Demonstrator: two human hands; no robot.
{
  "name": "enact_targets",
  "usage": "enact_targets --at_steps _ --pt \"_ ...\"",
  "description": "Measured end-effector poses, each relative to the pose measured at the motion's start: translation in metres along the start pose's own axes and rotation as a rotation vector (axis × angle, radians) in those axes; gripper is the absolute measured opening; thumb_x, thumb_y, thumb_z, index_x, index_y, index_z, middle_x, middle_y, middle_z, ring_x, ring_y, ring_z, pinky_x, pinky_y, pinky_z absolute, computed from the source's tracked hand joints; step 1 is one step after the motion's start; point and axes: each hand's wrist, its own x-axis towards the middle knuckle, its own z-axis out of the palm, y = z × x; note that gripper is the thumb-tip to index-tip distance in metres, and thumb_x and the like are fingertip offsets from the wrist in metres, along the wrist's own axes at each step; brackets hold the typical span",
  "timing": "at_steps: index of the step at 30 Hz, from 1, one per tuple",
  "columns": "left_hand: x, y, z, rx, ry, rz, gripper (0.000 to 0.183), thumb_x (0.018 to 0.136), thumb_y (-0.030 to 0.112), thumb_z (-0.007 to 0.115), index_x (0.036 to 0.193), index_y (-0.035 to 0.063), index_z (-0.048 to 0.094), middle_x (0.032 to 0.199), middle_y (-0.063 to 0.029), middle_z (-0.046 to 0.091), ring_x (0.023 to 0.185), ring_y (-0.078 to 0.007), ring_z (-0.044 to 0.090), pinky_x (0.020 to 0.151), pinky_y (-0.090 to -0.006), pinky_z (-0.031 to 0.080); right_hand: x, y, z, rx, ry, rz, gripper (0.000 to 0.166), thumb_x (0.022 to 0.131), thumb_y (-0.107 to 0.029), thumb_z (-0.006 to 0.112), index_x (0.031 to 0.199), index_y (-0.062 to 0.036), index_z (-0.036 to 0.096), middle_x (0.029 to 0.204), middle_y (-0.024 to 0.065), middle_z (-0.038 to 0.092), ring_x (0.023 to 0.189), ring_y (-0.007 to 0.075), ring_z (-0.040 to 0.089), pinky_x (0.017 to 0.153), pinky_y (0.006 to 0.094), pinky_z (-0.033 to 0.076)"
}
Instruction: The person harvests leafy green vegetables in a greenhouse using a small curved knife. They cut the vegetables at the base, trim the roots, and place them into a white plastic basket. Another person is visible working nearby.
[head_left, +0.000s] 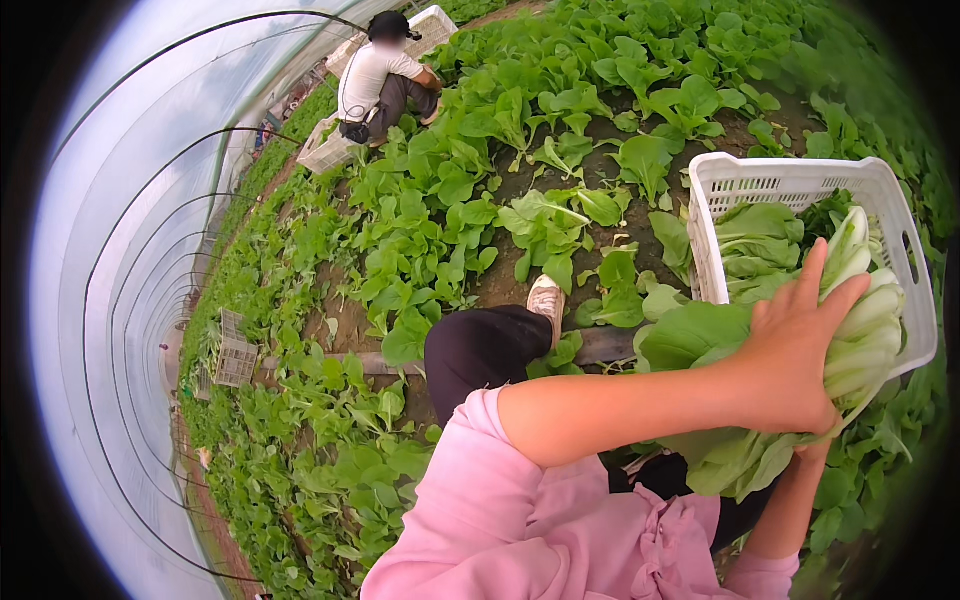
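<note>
A bunch of bok choy-like leafy greens with pale stalks lies across the near edge of a white plastic crate. My left hand reaches across from the left and clasps the bunch from above, two fingers spread over the stalks. From below, my right hand meets the same bunch; its fingers are mostly hidden by the leaves and my left hand. More cut greens are packed inside the crate, with their leaves towards its left side. Loose broad leaves hang below my left forearm.
Rows of growing leafy greens fill the plastic-covered tunnel. Ahead, a person squats beside white crates. Another crate stands at the left. My shoe rests on soil by a dark strip crossing the bed.
</note>
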Motion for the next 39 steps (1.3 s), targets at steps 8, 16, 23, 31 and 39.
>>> enact_targets --at_steps 8,16,23,31,39 --pt "0.01 -0.011 0.012 0.031 -0.004 -0.244 0.098 0.057 0.024 0.076 0.142 0.0084 0.029 0.147 -0.031 0.011 0.133 -0.0418 0.025 0.107 -0.0407 0.024 0.004 0.042 -0.028 0.019 0.09 -0.023 0.078 0.055 -0.033 0.083 0.116 -0.0007 0.046 0.104 0.0066 0.057 0.093 0.0172 0.055 0.079 0.0318 0.044" --pt "-0.021 -0.035 0.008 0.2 -0.129 -0.242 0.104 0.062 0.03 0.082 0.143 0.0039 0.022 0.146 -0.0243 0.024 0.134 -0.0314 0.03 0.107 -0.0381 0.028 -0.008 0.065 -0.013 -0.072 -0.082 -0.023 0.11 0.054 -0.034 0.09 0.139 -0.0011 0.027 0.132 0.0095 0.045 0.12 0.02 0.045 0.101 0.0354 0.037" --pt "-0.027 -0.053 -0.006 -0.172 -0.29 -0.282 0.109 0.062 0.025 0.083 0.145 0.0023 0.016 0.151 -0.0199 0.012 0.138 -0.0273 0.019 0.11 -0.0368 0.021 -0.01 0.058 -0.003 0.109 -0.122 0.038 0.112 0.056 -0.034 0.089 0.141 -0.0023 0.024 0.134 0.0095 0.042 0.123 0.0214 0.042 0.104 0.0357 0.033" --pt "-0.014 -0.056 -0.012 -0.462 -0.253 -0.447 0.099 0.059 0.022 0.08 0.142 0.0041 0.028 0.148 -0.0267 0.015 0.137 -0.0314 0.024 0.107 -0.038 0.027 -0.003 0.06 -0.007 0.006 -0.228 -0.11 0.109 0.06 -0.031 0.088 0.142 -0.0027 0.023 0.135 0.0094 0.039 0.126 0.0202 0.037 0.105 0.0364 0.03" --pt "-0.006 -0.053 0.009 -0.475 -0.099 -0.399 0.094 0.059 0.018 0.079 0.139 0.0018 0.031 0.147 -0.0258 0.016 0.136 -0.0334 0.025 0.107 -0.0364 0.028 -0.002 0.042 -0.013 0.125 -0.256 0.082 0.117 0.066 -0.072 0.064 0.145 -0.0028 0.013 0.142 0.0131 0.033 0.13 0.0227 0.033 0.105 0.0356 0.03"
